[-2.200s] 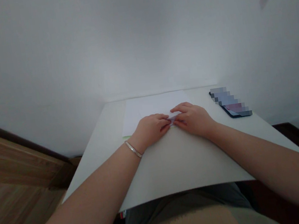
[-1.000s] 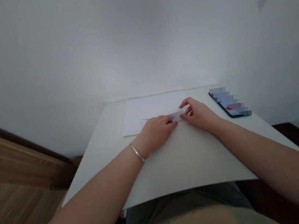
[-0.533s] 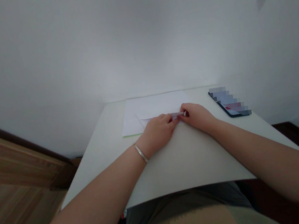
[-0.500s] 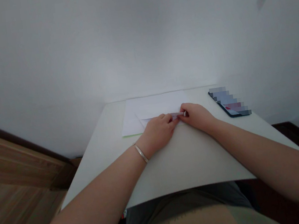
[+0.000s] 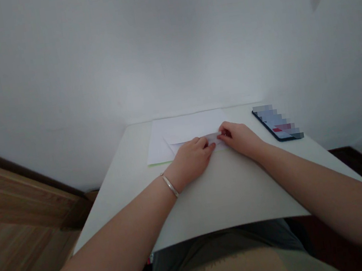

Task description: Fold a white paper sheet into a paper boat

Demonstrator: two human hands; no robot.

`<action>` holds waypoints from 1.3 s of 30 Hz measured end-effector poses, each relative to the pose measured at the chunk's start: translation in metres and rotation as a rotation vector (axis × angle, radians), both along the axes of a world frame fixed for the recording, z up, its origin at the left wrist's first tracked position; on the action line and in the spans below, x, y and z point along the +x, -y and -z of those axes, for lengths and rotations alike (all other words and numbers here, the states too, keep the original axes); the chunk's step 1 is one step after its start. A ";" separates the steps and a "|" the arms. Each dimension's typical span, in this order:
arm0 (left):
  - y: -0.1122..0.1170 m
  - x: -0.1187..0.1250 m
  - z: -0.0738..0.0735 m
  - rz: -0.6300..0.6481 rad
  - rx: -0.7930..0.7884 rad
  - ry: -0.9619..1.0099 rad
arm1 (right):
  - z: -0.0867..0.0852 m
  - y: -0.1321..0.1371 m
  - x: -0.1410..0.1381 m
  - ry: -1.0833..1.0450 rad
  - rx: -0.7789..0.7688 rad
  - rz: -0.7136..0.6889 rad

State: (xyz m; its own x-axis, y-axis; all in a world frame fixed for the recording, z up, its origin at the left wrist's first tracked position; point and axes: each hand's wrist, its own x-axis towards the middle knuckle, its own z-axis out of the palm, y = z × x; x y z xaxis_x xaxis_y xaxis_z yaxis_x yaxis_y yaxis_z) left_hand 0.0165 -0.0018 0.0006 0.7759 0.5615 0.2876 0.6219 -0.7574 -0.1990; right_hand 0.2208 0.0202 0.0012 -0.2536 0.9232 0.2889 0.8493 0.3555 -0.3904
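Note:
A small folded strip of pale paper lies on the white table, between my two hands. My left hand, with a silver bangle on the wrist, rests palm down with its fingers pressed flat on the strip's left part. My right hand has its fingers curled and pinched on the strip's right end. Most of the strip is hidden under the fingers.
A stack of white sheets with a green edge lies behind my hands, against the white wall. A dark phone lies at the table's far right. A wooden surface runs along the left. My lap shows below the table's near edge.
My hands started close together on the paper. The right hand then slid right along the strip and closed on its end, while the left hand stayed pressing the left part.

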 end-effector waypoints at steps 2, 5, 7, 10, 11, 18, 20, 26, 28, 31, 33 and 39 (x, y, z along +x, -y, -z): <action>0.000 0.000 -0.001 0.010 0.004 0.001 | 0.000 0.000 0.000 0.005 -0.002 0.002; -0.001 -0.001 0.000 0.060 0.023 -0.005 | 0.000 0.000 0.000 0.020 0.006 0.006; -0.002 -0.001 0.000 0.078 0.026 0.002 | 0.001 -0.001 0.000 0.022 0.005 0.005; -0.003 -0.001 0.001 0.084 0.009 0.020 | 0.002 -0.002 0.002 0.010 -0.006 0.003; -0.003 -0.001 0.001 0.084 0.002 0.022 | 0.002 -0.002 0.002 0.004 -0.008 0.005; -0.002 0.000 0.000 0.067 -0.034 0.040 | 0.001 0.000 0.005 -0.049 -0.011 -0.007; -0.001 0.000 0.000 0.062 -0.033 0.047 | 0.001 0.000 0.005 -0.050 -0.008 -0.016; -0.002 0.000 0.001 0.049 -0.057 0.035 | -0.002 0.001 0.005 -0.018 -0.008 -0.009; -0.002 -0.001 0.002 0.046 -0.068 0.037 | -0.007 0.003 0.008 0.064 0.004 -0.030; -0.003 -0.002 0.003 0.044 -0.072 0.048 | -0.015 0.008 0.013 0.235 -0.035 -0.199; -0.002 -0.002 0.002 0.046 -0.071 0.050 | -0.020 0.012 0.014 0.342 -0.029 -0.304; -0.001 -0.001 0.000 0.047 -0.082 0.052 | -0.029 0.025 0.001 0.611 0.021 -0.276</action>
State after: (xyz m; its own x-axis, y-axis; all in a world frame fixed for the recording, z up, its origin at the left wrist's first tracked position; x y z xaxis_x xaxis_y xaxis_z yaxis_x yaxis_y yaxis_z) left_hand 0.0152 -0.0007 0.0002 0.7872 0.5479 0.2830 0.5931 -0.7984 -0.1039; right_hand 0.2214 -0.0053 0.0298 -0.6031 0.7969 0.0356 0.7924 0.5934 0.1414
